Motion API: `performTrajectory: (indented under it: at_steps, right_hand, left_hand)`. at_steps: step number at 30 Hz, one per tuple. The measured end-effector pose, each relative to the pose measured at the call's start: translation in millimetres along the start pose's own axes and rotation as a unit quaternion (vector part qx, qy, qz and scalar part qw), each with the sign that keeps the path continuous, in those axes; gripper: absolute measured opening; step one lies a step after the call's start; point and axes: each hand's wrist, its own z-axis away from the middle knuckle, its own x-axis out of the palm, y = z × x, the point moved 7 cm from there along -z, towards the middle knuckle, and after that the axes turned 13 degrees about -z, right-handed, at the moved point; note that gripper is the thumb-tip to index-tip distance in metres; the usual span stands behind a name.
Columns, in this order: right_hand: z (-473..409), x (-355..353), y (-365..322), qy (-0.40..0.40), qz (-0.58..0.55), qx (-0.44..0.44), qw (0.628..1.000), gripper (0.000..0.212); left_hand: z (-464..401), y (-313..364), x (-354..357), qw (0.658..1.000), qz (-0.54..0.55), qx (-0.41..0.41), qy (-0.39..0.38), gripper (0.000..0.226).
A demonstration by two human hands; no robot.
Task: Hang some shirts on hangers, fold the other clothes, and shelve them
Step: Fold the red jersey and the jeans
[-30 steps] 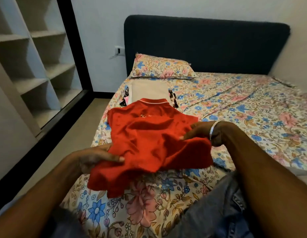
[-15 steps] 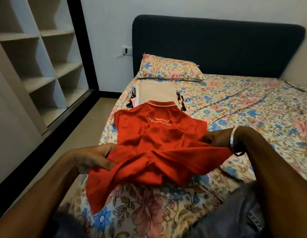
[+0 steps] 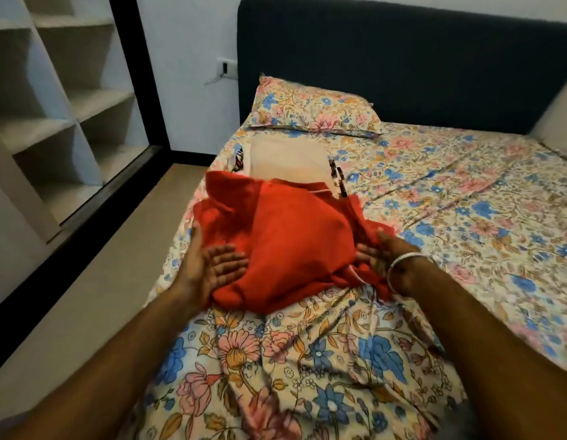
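Bed [image 3: 355, 360]: flowered sheet is covering it, and we are leaning over its near left part; a dark headboard [image 3: 402, 68] is standing behind.
Shelves [image 3: 63, 106]: pale open compartments are standing at the left, past a strip of floor.
Pillow [image 3: 313, 108]: it is lying flat at the head of the bed, in the same flowered print.
Red shirt [image 3: 294, 236]: it is lying bunched on the sheet between our hands, its far edge overlapping the beige piece.
Folded beige cloth [image 3: 288, 158]: it is lying between the shirt and the pillow, with dark patterned items peeking out on both sides.
Left hand [image 3: 209, 265]: we are holding it released, fingers straight, palm against the shirt's left side.
Right hand [image 3: 383, 252]: fingers are lying loosely extended against the shirt's right edge, gripping nothing we can see.
Bangle [image 3: 402, 265]: it is circling our right wrist.
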Motion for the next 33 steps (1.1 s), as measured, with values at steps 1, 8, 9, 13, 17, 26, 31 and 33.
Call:
performTrajectory:
  at_steps: [1,8,9,13,17,26,31,33]
  right_hand:
    - [-5,-7,10,0.023,0.006,0.003,1.000,0.034]
    - [2,2,20,0.108,0.443,-0.300,0.838,0.061]
    - [8,8,27,0.102,0.510,-0.327,0.789,0.060]
    - [2,10,37,0.107,0.525,-0.426,0.729,0.040]
    - [-14,3,57,0.156,0.532,-0.420,0.718,0.053]
    - [-28,12,52,0.124,0.588,-0.379,0.704,0.056]
    - [-10,19,40,0.094,0.556,-0.379,0.734,0.047]
    - [0,14,39,0.051,0.524,-0.354,0.773,0.043]
  left_hand:
    - [-1,-5,3,0.998,-0.052,0.006,0.020,0.080]
    - [-7,11,25,0.823,-0.486,0.282,0.089,0.009]
    - [-11,17,35,0.774,-0.532,0.336,0.068,0.008]
    - [-48,16,58,0.617,-0.660,0.429,0.001,0.013]
    - [-60,8,56,0.676,-0.616,0.405,0.016,0.018]
    - [-47,12,58,0.653,-0.626,0.416,0.095,0.023]
    - [-31,21,33,0.613,-0.678,0.296,0.275,0.054]
    - [-11,12,13,0.666,-0.650,0.173,0.323,0.080]
